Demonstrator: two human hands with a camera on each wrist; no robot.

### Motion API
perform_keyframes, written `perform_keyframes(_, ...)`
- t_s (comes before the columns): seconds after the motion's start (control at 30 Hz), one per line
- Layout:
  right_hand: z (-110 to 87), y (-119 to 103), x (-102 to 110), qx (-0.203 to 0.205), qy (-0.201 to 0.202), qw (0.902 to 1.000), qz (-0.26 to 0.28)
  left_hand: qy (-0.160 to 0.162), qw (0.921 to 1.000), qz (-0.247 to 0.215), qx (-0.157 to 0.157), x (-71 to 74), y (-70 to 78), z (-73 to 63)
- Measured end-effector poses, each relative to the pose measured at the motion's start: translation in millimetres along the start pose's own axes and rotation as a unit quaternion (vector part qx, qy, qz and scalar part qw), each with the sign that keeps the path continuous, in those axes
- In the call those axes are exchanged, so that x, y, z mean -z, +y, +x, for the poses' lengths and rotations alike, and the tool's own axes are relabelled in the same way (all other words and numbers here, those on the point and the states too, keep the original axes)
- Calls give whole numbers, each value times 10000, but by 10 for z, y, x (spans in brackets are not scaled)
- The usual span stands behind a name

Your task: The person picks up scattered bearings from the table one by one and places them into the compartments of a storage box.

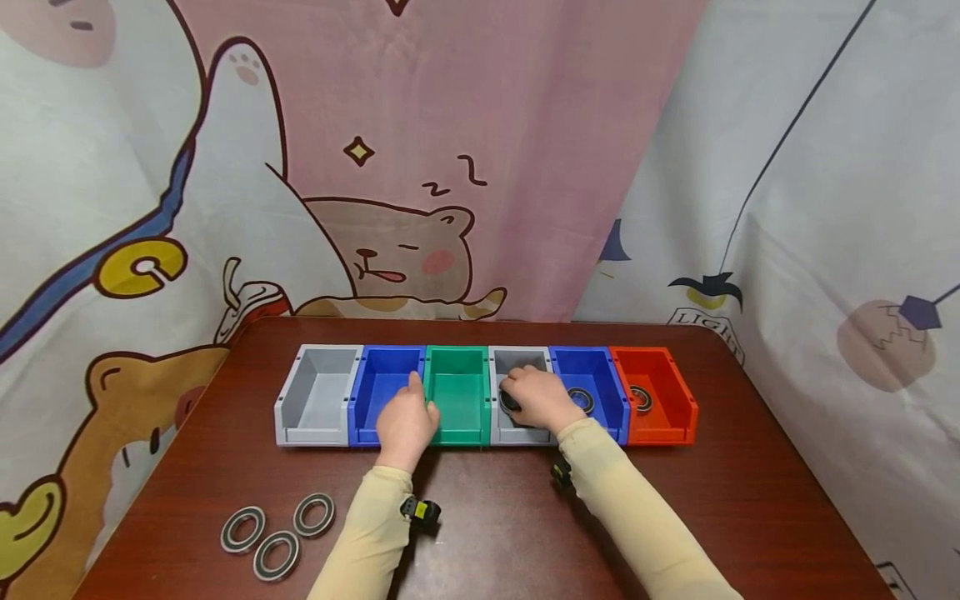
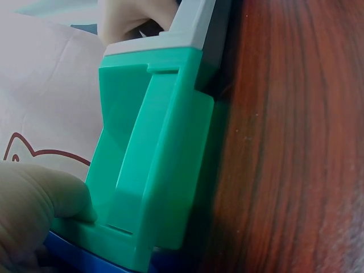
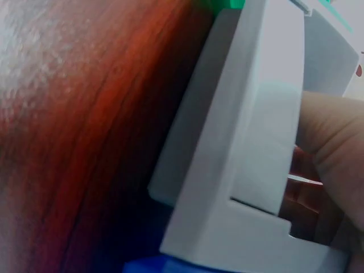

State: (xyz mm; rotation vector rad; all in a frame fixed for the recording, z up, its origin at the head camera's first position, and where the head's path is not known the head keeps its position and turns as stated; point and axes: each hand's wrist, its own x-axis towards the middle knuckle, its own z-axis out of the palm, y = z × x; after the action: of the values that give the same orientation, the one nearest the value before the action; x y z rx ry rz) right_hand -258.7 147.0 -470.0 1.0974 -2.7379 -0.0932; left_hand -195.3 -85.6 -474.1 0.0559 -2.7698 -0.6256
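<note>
In the head view a row of joined plastic bins stands across the table. My right hand [image 1: 542, 398] reaches into the right-hand grey bin [image 1: 517, 435] and holds a ball bearing [image 1: 508, 402], mostly covered by the fingers. The right wrist view shows a shiny edge of the bearing [image 3: 304, 180] between thumb and fingers, behind the bin's front lip. Over the left blue bin [image 1: 375, 392] lies my left hand [image 1: 407, 425], index finger extended forward. Its thumb touches the side wall of the green bin [image 2: 151, 148]; the other fingers are mostly hidden.
Three loose bearings [image 1: 277, 556] lie on the table [image 1: 495, 517] at front left. One bearing [image 1: 581, 401] is in the right blue bin [image 1: 600, 379], another [image 1: 640, 399] in the red bin [image 1: 671, 400]. A left-hand grey bin [image 1: 322, 392] ends the row; a printed curtain [image 1: 540, 167] hangs behind.
</note>
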Motion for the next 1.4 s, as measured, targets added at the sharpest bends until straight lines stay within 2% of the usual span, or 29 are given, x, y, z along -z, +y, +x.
perform_keyframes(0.23,-4,-23,-1,-1,-18,9996,-285,-61,10000,-8,0,19,6,-1)
perform_keyframes(0.4,-9,-51,23,-103,-128,9994,-292,-50,10000,-19,13,16,7,-4)
perform_keyframes(0.5,-22,-64,72,-203,-254,9995,-45,-22,10000,-27,14,9,10,-4)
perform_keyframes(0.63,-64,-66,178,-347,-286,9970,625,-10,10000,-21,33,1,15,3)
perform_keyframes(0.83,-175,-28,353,-693,-237,9855,1530,-102,9999,-13,76,4,3,14)
perform_keyframes(1.0,-311,46,461,-906,163,9747,2036,-136,9998,-50,99,12,-9,15)
perform_keyframes(1.2,-516,163,612,-1333,555,9515,2718,-169,9998,-44,133,4,-14,16)
perform_keyframes(1.4,-768,340,680,-1866,1018,9361,2803,-176,9997,-63,165,4,-5,13)
